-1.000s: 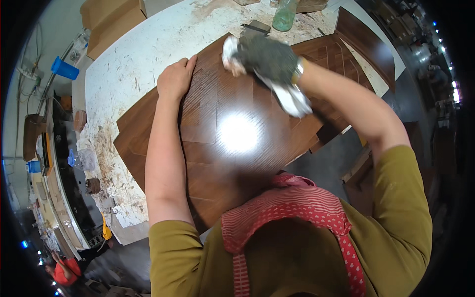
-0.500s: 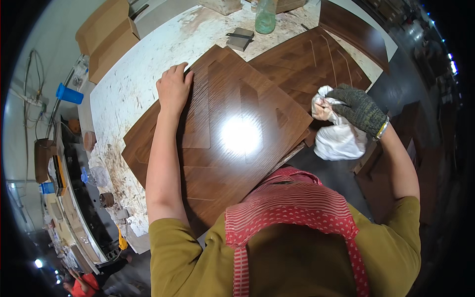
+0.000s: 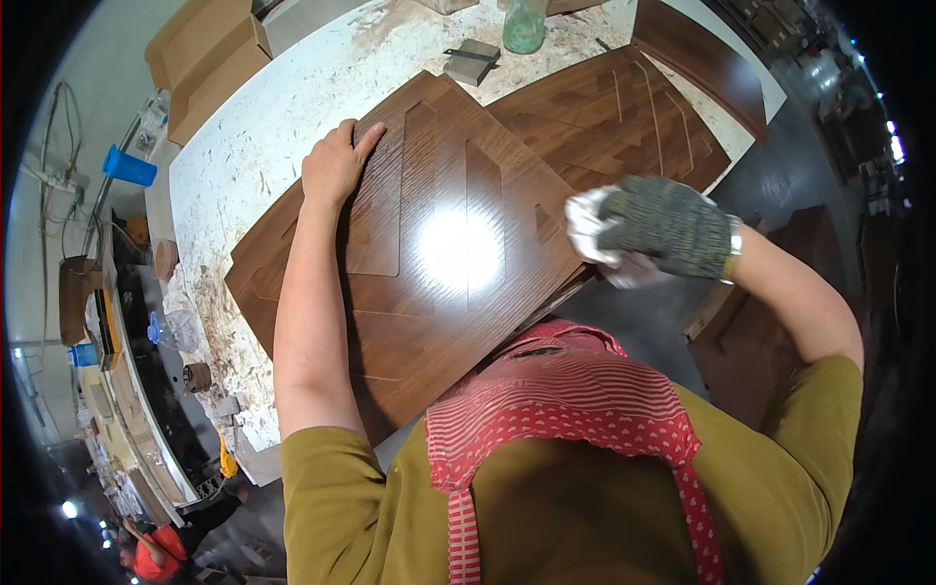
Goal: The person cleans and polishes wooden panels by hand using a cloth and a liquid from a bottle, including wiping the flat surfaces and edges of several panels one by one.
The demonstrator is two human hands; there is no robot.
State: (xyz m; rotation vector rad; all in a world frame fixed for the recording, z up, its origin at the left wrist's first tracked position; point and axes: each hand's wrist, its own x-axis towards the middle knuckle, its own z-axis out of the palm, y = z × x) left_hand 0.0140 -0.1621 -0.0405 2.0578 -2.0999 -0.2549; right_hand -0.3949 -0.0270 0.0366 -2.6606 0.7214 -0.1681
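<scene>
A glossy dark brown wooden panel with an inlaid pattern lies in front of me, with a bright glare on its middle. My bare left hand rests on its far left edge, fingers spread and lying over the rim. In a dark knitted glove, my right hand grips a crumpled white cloth at the panel's right corner. Whether the cloth touches the corner I cannot tell. Another brown panel lies partly beneath the first, farther back and to the right.
On the stained white table stand a green glass bottle and a small grey block. A curved brown panel sits at the back right. An open cardboard box and a blue cup are at the left. A person in red appears lower left.
My right hand has moved left with the white cloth, up to the panel's right corner. My left hand stays at the panel's far left edge. The whole view has shifted slightly.
</scene>
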